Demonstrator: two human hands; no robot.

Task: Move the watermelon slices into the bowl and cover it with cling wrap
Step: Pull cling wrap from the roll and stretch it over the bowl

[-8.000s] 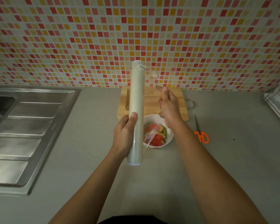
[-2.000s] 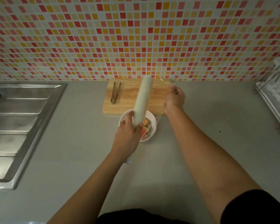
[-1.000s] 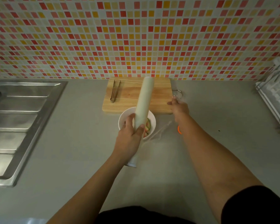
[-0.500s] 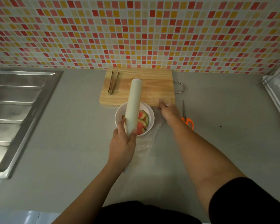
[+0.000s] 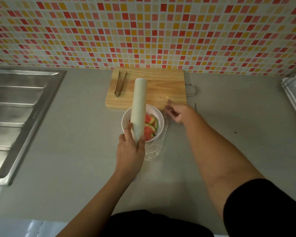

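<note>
Drawn back since a second before, the right hand [image 5: 178, 113] sat just right of the bowl [image 5: 161, 121], fingers loosely curled and blurred; whether they pinched the loose film [image 5: 154, 147] could not be told. Watermelon slices [image 5: 149, 127] lay inside the bowl, on its right half. The left hand [image 5: 130, 151], at the bowl's near edge, gripped the cling wrap roll [image 5: 138, 106], which crossed above the bowl's left half. Film trailed off the bowl's right side onto the counter [image 5: 75, 151]. Just behind the bowl lay the chopping board [image 5: 161, 86] bearing tongs [image 5: 120, 84]; well left of the bowl was the sink [image 5: 20, 108].
</note>
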